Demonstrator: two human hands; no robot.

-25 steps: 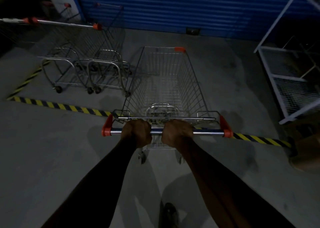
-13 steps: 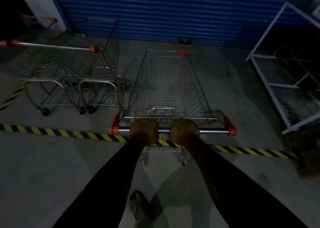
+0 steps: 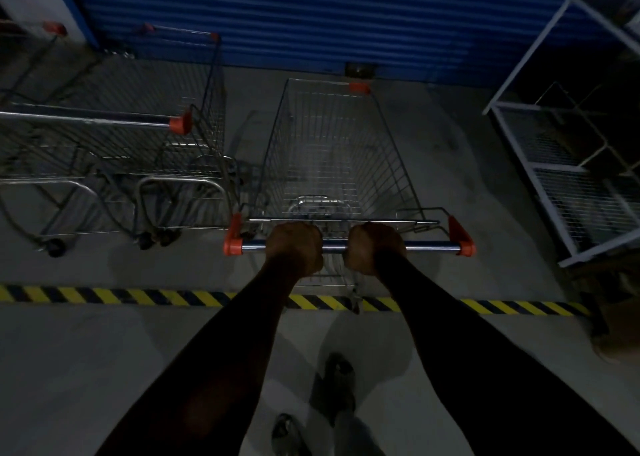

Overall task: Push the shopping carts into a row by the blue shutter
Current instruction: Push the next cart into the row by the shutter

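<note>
— Arms reach straight out from the bottom edge, both in dark sleeves. How do the hands sit?

— Left hand (image 3: 294, 247) and right hand (image 3: 374, 247) are both curled into fists around the handle bar (image 3: 429, 246) of the pushed cart (image 3: 332, 150), knuckles up, close together near the bar's middle.

— What lies under them?

— One striped floor tape (image 3: 104, 296), yellow and black, running side to side. The cart's rear wheels sit right at it, and the basket lies past it. Half a second ago the tape ran under the handle; now it crosses the forearms, so the cart has gone forward over the line.

— How many carts?

— Three that I can count: the held one, plus two parked carts (image 3: 145, 137) to its left, nested or side by side, I cannot tell which. The held cart stands just beside them, closer than before.

— And beyond?

— One white wire rack (image 3: 540, 178) on the right, well apart. The cart's nose points at the blue shutter (image 3: 311, 15) and now stands near its bottom edge, nearer than a second ago.
</note>
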